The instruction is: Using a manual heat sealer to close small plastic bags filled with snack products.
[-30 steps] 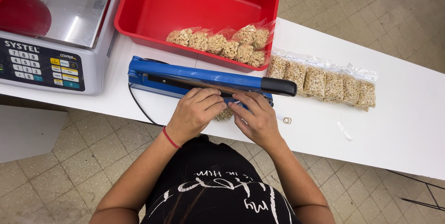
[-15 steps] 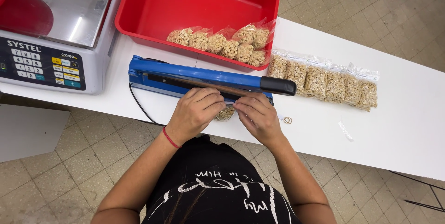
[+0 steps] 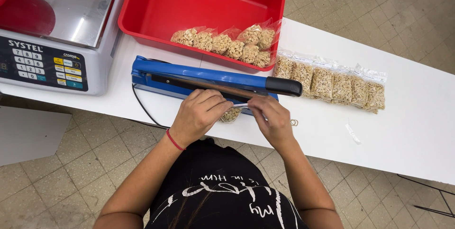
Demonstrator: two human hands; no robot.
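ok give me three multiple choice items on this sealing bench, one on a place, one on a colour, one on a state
1. Where does the row of sealed packets lie?
A. inside the red tub
B. on the white table, right of the sealer's black handle
C. on the scale

2. What colour is the sealer?
A. blue
B. green
C. yellow

3. How do the left hand and right hand stand?
A. both resting on the scale
B. one lifting the red tub
C. both pinching the small bag at the sealer's front edge

Answers: 1 B, the packets sit on the table past the handle; 2 A, its arm and base are blue; 3 C, fingers of both hands meet at the bag's top.
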